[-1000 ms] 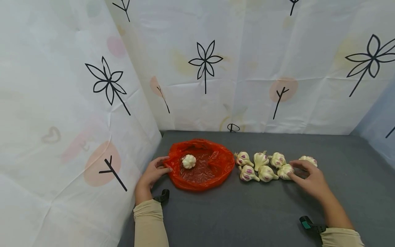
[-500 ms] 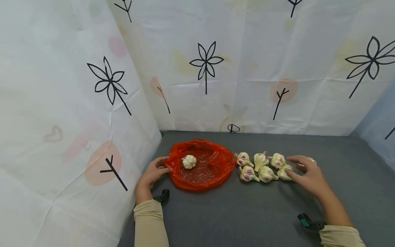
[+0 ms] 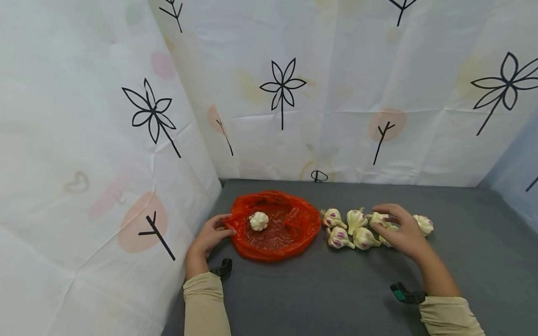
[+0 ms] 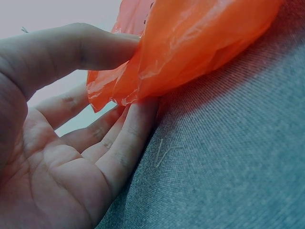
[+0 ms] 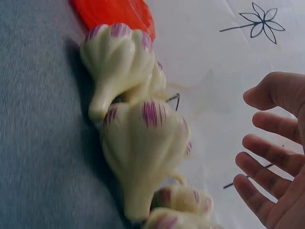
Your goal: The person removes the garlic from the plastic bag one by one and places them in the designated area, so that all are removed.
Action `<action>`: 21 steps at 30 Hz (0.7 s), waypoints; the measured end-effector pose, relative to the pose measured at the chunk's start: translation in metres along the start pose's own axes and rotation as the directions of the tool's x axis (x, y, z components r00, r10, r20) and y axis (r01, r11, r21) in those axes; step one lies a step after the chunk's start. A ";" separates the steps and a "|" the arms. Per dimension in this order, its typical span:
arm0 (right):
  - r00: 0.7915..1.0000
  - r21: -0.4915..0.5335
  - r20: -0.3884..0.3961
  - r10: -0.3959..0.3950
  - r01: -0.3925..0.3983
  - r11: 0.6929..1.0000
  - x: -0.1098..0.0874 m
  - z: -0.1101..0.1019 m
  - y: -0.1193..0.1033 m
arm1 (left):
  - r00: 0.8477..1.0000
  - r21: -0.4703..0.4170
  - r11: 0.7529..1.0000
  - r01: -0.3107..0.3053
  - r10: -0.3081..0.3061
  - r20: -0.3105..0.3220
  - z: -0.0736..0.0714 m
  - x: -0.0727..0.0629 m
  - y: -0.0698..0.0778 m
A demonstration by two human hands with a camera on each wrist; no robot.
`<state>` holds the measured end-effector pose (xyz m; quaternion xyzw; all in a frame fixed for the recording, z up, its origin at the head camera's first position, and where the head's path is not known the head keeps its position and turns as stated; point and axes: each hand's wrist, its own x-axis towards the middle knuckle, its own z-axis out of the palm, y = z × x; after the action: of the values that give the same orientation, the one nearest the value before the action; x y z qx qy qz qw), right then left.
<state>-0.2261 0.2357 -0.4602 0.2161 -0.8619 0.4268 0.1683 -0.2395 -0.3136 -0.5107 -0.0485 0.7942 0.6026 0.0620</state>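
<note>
My left hand (image 3: pixel 208 240) pinches the left edge of a red plastic bag (image 3: pixel 269 255), which lies spread open on the table. In the left wrist view the thumb presses the thin plastic (image 4: pixel 190 52) against the fingers. One white garlic bulb (image 3: pixel 258 221) sits inside the bag. To the bag's right lie several purple-streaked garlic bulbs (image 3: pixel 364 238) in two short rows. My right hand (image 3: pixel 403 231) hovers over the right end of these rows, partly hiding two bulbs. Its fingers are spread and hold nothing in the right wrist view, beside a large bulb (image 5: pixel 147 148).
A single garlic bulb (image 3: pixel 423 225) lies apart, just right of my right hand. Grey cloth covers the table (image 3: pixel 311 298). A white patterned sheet (image 3: pixel 336 93) hangs behind the table and along its left side.
My right hand has moved left and slightly farther back over the garlic rows, uncovering the lone bulb at the right. The left hand keeps its grip on the bag. No bulb has moved.
</note>
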 end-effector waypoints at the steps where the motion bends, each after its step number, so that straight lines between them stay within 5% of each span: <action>1: 1.000 0.008 0.000 -0.003 0.003 1.000 0.001 0.002 -0.001 | 1.000 0.000 1.000 -0.002 0.002 0.001 0.000 0.000 0.000; 11: 0.997 0.030 0.027 0.069 -0.070 0.997 0.015 0.019 -0.012 | 1.000 0.007 1.000 -0.009 0.009 0.006 0.002 -0.001 0.005; 21: 0.999 0.085 0.028 -0.020 0.018 0.996 0.028 0.038 -0.023 | 1.000 -0.014 1.000 0.002 -0.002 0.005 0.001 -0.001 0.004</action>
<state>-0.2424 0.1856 -0.4538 0.2373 -0.8433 0.4580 0.1507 -0.2390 -0.3113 -0.5068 -0.0485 0.7897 0.6082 0.0642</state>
